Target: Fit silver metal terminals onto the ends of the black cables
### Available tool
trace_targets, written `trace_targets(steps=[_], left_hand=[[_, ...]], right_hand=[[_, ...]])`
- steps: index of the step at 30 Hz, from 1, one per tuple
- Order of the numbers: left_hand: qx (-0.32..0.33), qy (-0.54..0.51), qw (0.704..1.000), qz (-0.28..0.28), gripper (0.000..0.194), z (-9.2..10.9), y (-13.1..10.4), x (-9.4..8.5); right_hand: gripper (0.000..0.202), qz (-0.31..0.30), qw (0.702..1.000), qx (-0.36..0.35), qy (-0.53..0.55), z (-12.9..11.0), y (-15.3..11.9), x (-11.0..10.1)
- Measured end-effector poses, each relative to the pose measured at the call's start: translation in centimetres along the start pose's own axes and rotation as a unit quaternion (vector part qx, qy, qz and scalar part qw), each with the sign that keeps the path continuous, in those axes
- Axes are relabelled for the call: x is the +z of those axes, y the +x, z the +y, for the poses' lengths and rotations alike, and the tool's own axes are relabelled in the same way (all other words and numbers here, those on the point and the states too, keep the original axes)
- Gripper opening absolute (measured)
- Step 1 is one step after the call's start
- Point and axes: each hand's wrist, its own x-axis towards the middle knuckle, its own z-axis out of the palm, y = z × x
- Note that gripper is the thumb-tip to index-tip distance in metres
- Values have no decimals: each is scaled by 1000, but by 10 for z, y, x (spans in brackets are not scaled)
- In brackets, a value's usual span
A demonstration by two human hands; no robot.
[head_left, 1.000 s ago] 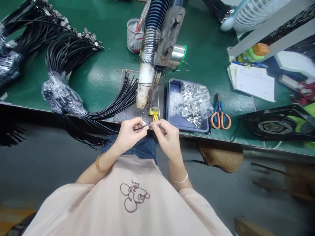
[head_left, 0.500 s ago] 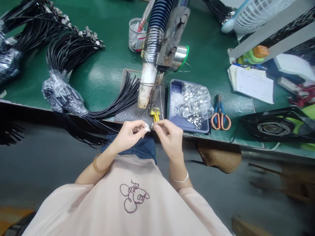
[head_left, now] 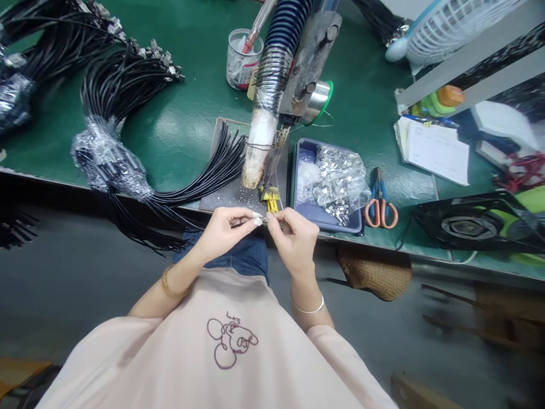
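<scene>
My left hand (head_left: 232,230) is closed in a pinch, with white wraps on its fingertips. Facing it, my right hand (head_left: 293,234) pinches too, thumb against forefinger. Between the two sets of fingertips is a small metallic piece (head_left: 263,220), mostly covered and too tiny to name closely. Just beyond the fingers is a yellow holder (head_left: 271,200) beneath the tip of a soldering fixture (head_left: 279,149). A bundle of black cables (head_left: 213,173) lies left of the fixture, cut ends on the dark board (head_left: 221,200). To the right, a blue tray (head_left: 317,218) contains small metal connector shells (head_left: 338,176) in clear plastic.
Orange-handled cutters (head_left: 380,207) lie right of the tray, near a black fan (head_left: 472,224). A ribbed hose (head_left: 283,40) and solder spool (head_left: 317,102) stand over the bench. Plastic-wrapped cables (head_left: 113,162) overhang the front edge at left. A cup (head_left: 242,62) stands behind.
The view has shifted slightly, so bench items appear a little displaced. Both hands remain pinched together at the same place, the fingertips only slightly closer.
</scene>
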Motion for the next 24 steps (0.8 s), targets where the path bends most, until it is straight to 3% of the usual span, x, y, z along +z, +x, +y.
trace_targets(steps=[3, 6, 8, 11, 16, 24], left_hand=[[-18, -42, 999, -8, 22, 0, 6, -3], [-34, -59, 998, 1, 24, 0, 10, -4], [-37, -68, 997, 7, 22, 0, 12, -4], [-37, -72, 997, 11, 20, -2, 15, -3], [-25, -56, 998, 35, 22, -5, 22, -1], [-19, -50, 997, 49, 19, 1, 28, 0]], right_hand=[[11, 64, 994, 38, 75, 2, -3, 0], [13, 125, 979, 59, 149, 5, -8, 0], [10, 130, 979, 56, 147, 7, -11, 1], [1, 106, 992, -4, 69, 10, -13, 5], [13, 85, 984, -154, -25, 16, -9, 14], [17, 117, 974, -188, -40, 21, 1, 20]])
